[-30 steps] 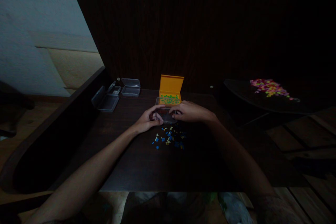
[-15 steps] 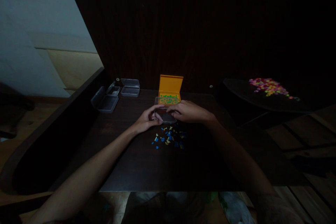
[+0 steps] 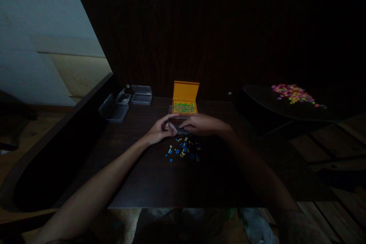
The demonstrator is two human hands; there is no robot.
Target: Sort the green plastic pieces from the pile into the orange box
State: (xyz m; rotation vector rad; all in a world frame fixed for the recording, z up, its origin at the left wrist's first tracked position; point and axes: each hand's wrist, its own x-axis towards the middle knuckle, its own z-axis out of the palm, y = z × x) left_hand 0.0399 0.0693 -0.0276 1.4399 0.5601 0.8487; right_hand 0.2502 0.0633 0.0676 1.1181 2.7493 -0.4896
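A clear plastic box (image 3: 187, 130) lies in front of me with its transparent lid raised toward the back. My left hand (image 3: 163, 127) grips the box's left side, thumb at the near edge and fingers at the far side. From the right, my right hand (image 3: 201, 124) reaches over the box with its fingers drawn together and the tips down at its inside. Anything between those tips is too small to make out. Small blue and cream building-block pieces (image 3: 185, 150) lie loose on the table just nearer to me.
Behind the clear box stands an open yellow box (image 3: 186, 90) holding green pieces (image 3: 183, 107). Several open clear boxes (image 3: 117, 113) sit at the back left. Colourful small pieces (image 3: 294, 94) are heaped on a dark surface at right. A raised side panel (image 3: 57, 141) borders the table's left.
My right hand has shifted slightly down and left, its fingertips now lower over the clear box. My left hand keeps its hold.
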